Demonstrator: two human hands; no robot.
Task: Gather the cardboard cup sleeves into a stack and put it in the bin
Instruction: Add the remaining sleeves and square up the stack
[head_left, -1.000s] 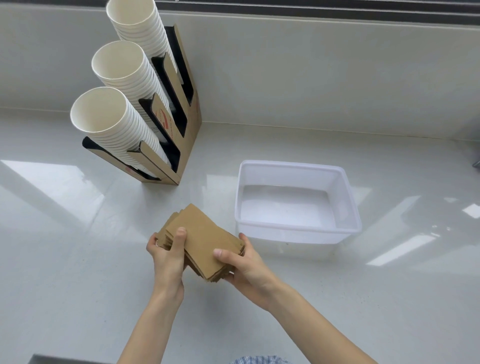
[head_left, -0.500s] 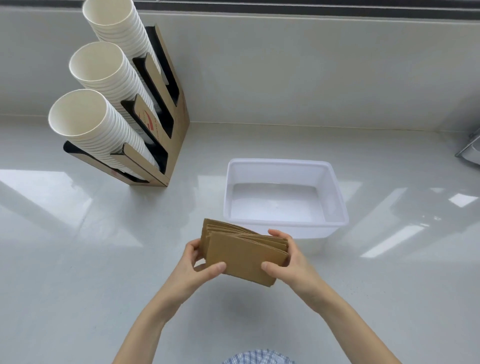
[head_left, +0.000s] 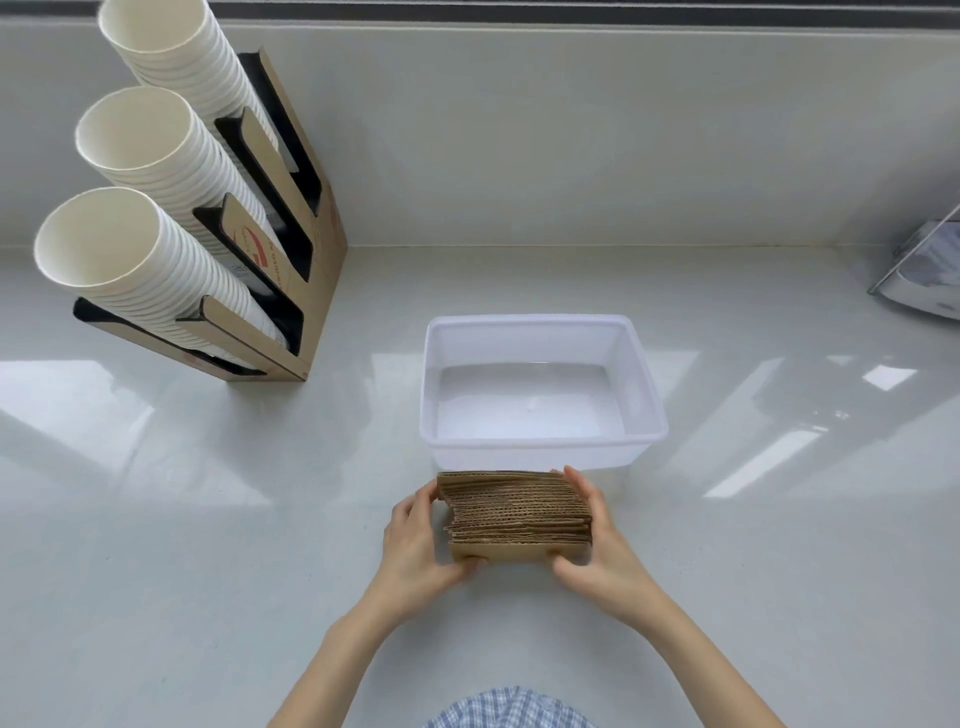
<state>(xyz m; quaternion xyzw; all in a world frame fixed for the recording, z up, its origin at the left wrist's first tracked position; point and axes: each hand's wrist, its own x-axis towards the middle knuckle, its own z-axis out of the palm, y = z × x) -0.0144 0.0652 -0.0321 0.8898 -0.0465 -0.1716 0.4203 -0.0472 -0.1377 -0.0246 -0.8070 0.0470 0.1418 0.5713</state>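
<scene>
A stack of brown corrugated cardboard cup sleeves (head_left: 514, 512) stands on edge on the white counter, its ridged edges facing up. My left hand (head_left: 415, 551) grips the stack's left end and my right hand (head_left: 602, 545) grips its right end, thumbs on the near face. Just behind the stack sits a translucent white plastic bin (head_left: 647, 395), with nothing inside it. The stack's far edge is close to the bin's front wall.
A cardboard cup dispenser (head_left: 311, 291) holding three tilted columns of white paper cups (head_left: 135, 249) stands at the back left. A shiny metal object (head_left: 930, 275) lies at the right edge. A wall runs along the back of the glossy counter (head_left: 208, 519).
The stack has been turned from a tilted, fanned hold to upright on its edge and squared between both hands. It now sits lower, right in front of the bin.
</scene>
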